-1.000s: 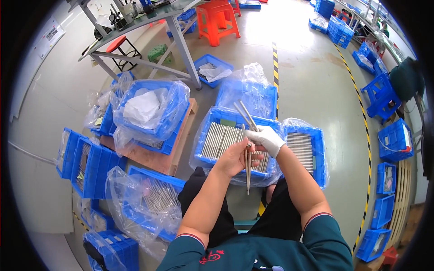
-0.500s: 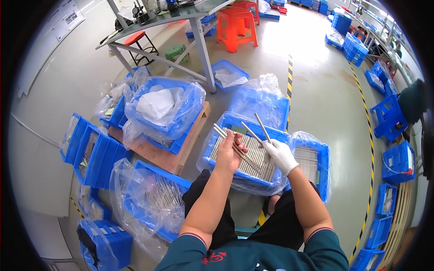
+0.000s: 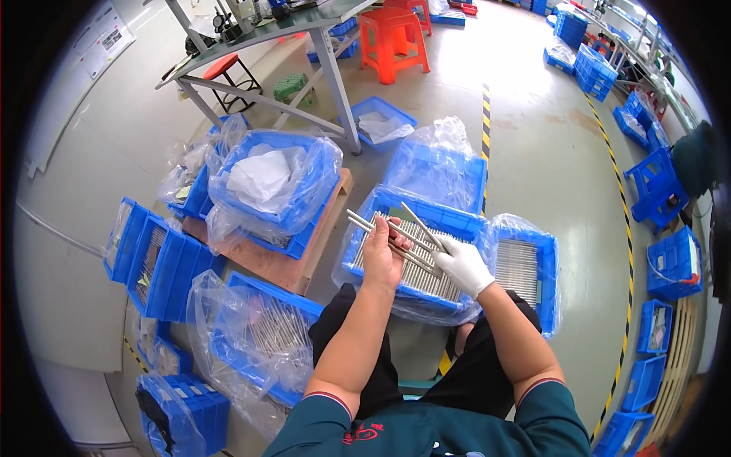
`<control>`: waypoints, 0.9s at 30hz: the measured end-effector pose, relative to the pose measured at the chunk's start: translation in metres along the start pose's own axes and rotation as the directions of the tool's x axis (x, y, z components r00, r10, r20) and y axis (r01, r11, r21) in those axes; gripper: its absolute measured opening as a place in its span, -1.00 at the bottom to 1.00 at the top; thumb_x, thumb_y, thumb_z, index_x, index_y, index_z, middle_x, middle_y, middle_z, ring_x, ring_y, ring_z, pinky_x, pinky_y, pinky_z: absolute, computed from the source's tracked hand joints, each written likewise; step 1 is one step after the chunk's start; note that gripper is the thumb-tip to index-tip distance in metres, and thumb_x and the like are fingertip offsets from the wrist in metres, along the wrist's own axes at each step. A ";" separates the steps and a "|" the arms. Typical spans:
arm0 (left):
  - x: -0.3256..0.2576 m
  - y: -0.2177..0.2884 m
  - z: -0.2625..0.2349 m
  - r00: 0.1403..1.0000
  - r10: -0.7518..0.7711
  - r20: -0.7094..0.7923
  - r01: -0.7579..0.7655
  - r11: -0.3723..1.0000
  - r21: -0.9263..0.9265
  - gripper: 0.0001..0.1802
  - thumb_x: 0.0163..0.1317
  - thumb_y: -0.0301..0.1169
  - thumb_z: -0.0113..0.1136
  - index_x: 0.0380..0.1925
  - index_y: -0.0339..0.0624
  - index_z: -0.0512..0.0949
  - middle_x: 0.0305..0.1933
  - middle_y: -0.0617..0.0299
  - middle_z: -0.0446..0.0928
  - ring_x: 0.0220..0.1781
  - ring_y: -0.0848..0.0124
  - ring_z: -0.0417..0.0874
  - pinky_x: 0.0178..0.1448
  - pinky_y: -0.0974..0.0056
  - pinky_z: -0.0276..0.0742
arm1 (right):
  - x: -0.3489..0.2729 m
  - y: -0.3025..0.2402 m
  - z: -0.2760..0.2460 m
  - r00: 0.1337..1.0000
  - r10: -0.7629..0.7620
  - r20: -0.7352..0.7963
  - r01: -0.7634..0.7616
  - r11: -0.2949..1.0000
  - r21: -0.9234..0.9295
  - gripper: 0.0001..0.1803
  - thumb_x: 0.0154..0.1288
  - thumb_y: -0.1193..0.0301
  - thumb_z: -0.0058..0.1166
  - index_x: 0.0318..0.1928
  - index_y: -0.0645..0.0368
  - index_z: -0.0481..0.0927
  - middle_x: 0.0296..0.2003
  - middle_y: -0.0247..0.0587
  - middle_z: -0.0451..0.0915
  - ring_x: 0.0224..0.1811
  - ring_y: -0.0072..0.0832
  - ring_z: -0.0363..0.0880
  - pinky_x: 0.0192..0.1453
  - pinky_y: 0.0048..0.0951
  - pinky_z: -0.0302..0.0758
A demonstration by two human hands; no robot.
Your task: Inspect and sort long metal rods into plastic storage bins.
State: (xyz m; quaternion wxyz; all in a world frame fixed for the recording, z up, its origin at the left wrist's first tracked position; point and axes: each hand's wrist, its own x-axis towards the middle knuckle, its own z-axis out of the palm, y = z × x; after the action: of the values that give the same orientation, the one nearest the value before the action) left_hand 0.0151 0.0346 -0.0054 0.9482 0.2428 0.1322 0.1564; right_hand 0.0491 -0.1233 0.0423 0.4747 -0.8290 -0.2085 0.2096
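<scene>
Slim metal rods (image 3: 359, 219) lie in my left hand (image 3: 381, 257), bare and closed round them, their upper ends sticking out past the fingers toward the far left. My right hand (image 3: 464, 266), in a white glove, is closed on another metal rod (image 3: 417, 221) that slants up and away to the left. Both hands hover close together above a blue crate (image 3: 454, 219) lined with clear plastic. Inside it, many similar rods (image 3: 417, 280) lie side by side in rows, partly hidden by my hands. How many rods each hand holds is hard to make out.
Another blue crate (image 3: 548, 263) of rods stands at the right. A bagged crate of loose rods (image 3: 278, 327) sits on my left. Beyond it, stacked crates rest on a wooden pallet (image 3: 318, 251). A workbench (image 3: 266, 34) and red stools (image 3: 390, 46) stand farther off.
My right hand has moved slightly left and down, bringing its rod closer to my left hand. The rods in my left hand have tilted flatter, toward the left.
</scene>
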 end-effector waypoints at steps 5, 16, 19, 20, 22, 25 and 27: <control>-0.013 -0.020 0.010 0.998 -0.065 0.013 0.059 0.964 0.258 -0.64 0.36 -0.14 -0.01 -0.29 -0.26 0.53 -0.58 0.42 0.26 -0.52 0.62 0.29 -0.42 0.49 0.28 | 0.009 0.000 0.011 0.983 -0.127 -0.133 0.139 0.987 0.086 -0.55 0.21 0.36 -0.09 0.13 0.14 0.43 -0.38 -0.05 0.58 -0.40 -0.40 0.62 -0.22 -0.41 0.49; -0.028 -0.037 0.008 0.985 -0.171 -0.013 0.164 0.919 0.358 -0.72 0.36 -0.17 0.00 -0.24 -0.12 0.55 -0.49 0.46 0.44 -0.53 0.70 0.35 -0.48 0.54 0.26 | 0.013 -0.001 0.009 0.985 0.135 0.111 -0.174 0.704 0.688 -0.57 0.30 0.40 -0.05 0.17 0.20 0.40 -0.51 -0.40 0.50 -0.62 -0.74 0.39 -0.59 -0.68 0.26; -0.024 -0.032 0.010 0.992 -0.111 0.054 0.082 0.918 0.389 -0.69 0.37 -0.17 -0.02 -0.23 -0.18 0.53 -0.46 0.43 0.46 -0.54 0.69 0.36 -0.47 0.55 0.28 | 0.012 -0.003 0.007 0.982 0.141 0.123 -0.187 0.716 0.672 -0.60 0.31 0.40 -0.06 0.14 0.24 0.40 -0.50 -0.38 0.51 -0.60 -0.71 0.44 -0.59 -0.67 0.31; -0.023 -0.032 0.011 0.998 -0.062 0.018 0.050 0.918 0.394 -0.70 0.38 -0.17 -0.03 -0.25 -0.18 0.51 -0.48 0.42 0.45 -0.54 0.68 0.36 -0.47 0.54 0.27 | 0.011 -0.006 0.007 0.978 0.152 0.145 -0.210 0.728 0.653 -0.62 0.32 0.40 -0.06 0.12 0.23 0.42 -0.50 -0.38 0.51 -0.59 -0.70 0.45 -0.58 -0.65 0.33; -0.022 -0.029 0.001 0.998 -0.061 -0.010 0.059 0.909 0.412 -0.71 0.38 -0.18 -0.05 -0.33 -0.18 0.45 -0.52 0.39 0.41 -0.56 0.64 0.36 -0.46 0.52 0.27 | 0.013 -0.002 0.010 0.980 0.194 0.047 -0.184 0.789 0.586 -0.67 0.31 0.31 -0.06 0.01 0.22 0.49 -0.55 -0.38 0.49 -0.61 -0.69 0.44 -0.59 -0.65 0.32; -0.020 -0.019 0.001 0.969 -0.221 0.113 0.144 0.871 0.469 -0.68 0.38 -0.14 -0.07 -0.40 -0.14 0.44 -0.56 0.39 0.36 -0.57 0.61 0.35 -0.46 0.47 0.33 | 0.026 0.018 -0.009 0.993 0.110 -0.049 -0.077 0.892 0.445 -0.70 0.32 0.22 -0.04 -0.18 0.20 0.55 -0.70 -0.49 0.25 -0.73 -0.73 0.13 -0.66 -0.61 0.05; -0.027 -0.020 0.008 0.931 -0.363 0.048 0.286 0.804 0.521 -0.65 0.37 -0.11 -0.06 -0.43 -0.14 0.45 -0.58 0.39 0.31 -0.60 0.59 0.30 -0.48 0.44 0.29 | 0.027 0.018 -0.015 0.959 0.244 0.143 -0.276 0.698 0.661 -0.70 0.33 0.15 0.01 -0.22 0.14 0.55 -0.73 -0.56 0.18 -0.77 -0.75 0.07 -0.69 -0.62 -0.02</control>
State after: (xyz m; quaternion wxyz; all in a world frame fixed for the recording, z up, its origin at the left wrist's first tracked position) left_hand -0.0026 0.0045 -0.0040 0.8707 0.4671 0.1386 -0.0667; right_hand 0.0822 -0.1275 0.0299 0.7032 -0.6165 -0.0097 0.3540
